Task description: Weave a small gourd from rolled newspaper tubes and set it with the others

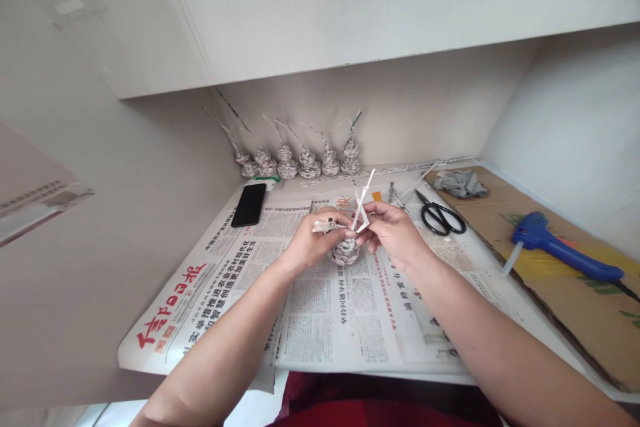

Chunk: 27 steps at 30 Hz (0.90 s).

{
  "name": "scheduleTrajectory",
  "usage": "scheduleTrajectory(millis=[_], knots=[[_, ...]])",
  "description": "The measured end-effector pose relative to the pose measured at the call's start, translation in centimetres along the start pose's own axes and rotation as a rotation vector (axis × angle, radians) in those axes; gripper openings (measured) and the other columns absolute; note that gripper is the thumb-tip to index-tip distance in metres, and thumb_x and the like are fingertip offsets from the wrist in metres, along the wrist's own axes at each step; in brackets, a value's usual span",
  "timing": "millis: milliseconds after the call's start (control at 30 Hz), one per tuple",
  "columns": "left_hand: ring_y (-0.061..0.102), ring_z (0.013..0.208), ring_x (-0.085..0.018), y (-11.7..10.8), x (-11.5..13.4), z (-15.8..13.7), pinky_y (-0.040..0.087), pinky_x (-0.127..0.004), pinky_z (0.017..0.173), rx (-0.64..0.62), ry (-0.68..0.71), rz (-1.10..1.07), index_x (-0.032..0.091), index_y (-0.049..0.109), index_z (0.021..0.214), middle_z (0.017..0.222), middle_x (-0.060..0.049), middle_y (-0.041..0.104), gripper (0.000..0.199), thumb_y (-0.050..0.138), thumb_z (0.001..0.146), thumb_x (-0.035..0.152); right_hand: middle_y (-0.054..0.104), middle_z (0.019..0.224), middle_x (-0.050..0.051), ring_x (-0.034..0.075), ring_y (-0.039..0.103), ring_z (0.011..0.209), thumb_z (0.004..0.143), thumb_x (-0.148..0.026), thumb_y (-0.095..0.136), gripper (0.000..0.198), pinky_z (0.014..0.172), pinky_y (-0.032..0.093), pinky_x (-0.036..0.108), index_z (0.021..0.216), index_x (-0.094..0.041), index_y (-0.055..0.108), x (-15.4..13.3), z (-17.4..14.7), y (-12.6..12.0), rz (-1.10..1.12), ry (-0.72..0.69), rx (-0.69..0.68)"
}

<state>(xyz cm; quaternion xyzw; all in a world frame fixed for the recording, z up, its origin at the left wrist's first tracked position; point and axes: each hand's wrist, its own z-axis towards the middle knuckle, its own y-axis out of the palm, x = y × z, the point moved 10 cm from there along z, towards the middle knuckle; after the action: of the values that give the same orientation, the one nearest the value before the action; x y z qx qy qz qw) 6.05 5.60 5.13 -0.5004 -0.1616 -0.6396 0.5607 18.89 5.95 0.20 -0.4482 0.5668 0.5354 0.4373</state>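
A small gourd woven from rolled newspaper strips (345, 253) stands on the newspaper in front of me, its upper part hidden by my fingers. My left hand (323, 233) is closed around its top from the left. From the right, my right hand (393, 230) pinches a white paper strip (364, 219) at the gourd's top. Other strip ends stick up and out between the two hands. Black-handled scissors (441, 217) lie just beyond my right hand.
Several finished-looking woven gourds (310, 165) line the back wall. A black phone (249, 205) lies at left on the newspaper sheets (230, 293). To the right, a blue glue gun (565, 247) and a crumpled cloth (460, 183) rest on cardboard (550, 307). A white overhang (350, 13) spans above.
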Motion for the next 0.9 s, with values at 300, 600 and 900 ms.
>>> scheduleTrajectory(millis=[300, 600, 900], knots=[[0.066, 0.082, -0.018, 0.5, -0.2, -0.3, 0.051, -0.03, 0.081, -0.048, 0.007, -0.058, 0.019, 0.079, 0.085, 0.085, -0.005, 0.071, 0.009, 0.078, 0.078, 0.025, 0.066, 0.054, -0.002, 0.01, 0.057, 0.044, 0.059, -0.042, 0.088, 0.035, 0.04, 0.044, 0.019, 0.077, -0.017, 0.072, -1.0, -0.3, -0.3, -0.056, -0.057, 0.036], [0.065, 0.079, -0.018, 0.9, 0.4, -0.5, 0.051, -0.031, 0.077, -0.007, -0.02, -0.03, 0.017, 0.08, 0.085, 0.083, -0.008, 0.07, 0.017, 0.077, 0.081, 0.034, 0.068, 0.058, -0.001, 0.01, 0.057, 0.048, 0.058, -0.039, 0.089, 0.03, 0.045, 0.045, 0.02, 0.076, -0.017, 0.077, -1.6, -0.6, -0.6, -0.018, -0.093, 0.042], [0.063, 0.079, -0.018, 1.5, 1.1, -0.9, 0.049, -0.032, 0.079, 0.01, -0.008, 0.004, 0.02, 0.08, 0.086, 0.082, -0.007, 0.07, 0.012, 0.075, 0.082, 0.031, 0.07, 0.061, 0.001, 0.011, 0.057, 0.052, 0.05, -0.037, 0.091, 0.031, 0.048, 0.045, 0.024, 0.071, -0.017, 0.078, -2.3, -0.5, -0.8, 0.02, -0.096, 0.055]])
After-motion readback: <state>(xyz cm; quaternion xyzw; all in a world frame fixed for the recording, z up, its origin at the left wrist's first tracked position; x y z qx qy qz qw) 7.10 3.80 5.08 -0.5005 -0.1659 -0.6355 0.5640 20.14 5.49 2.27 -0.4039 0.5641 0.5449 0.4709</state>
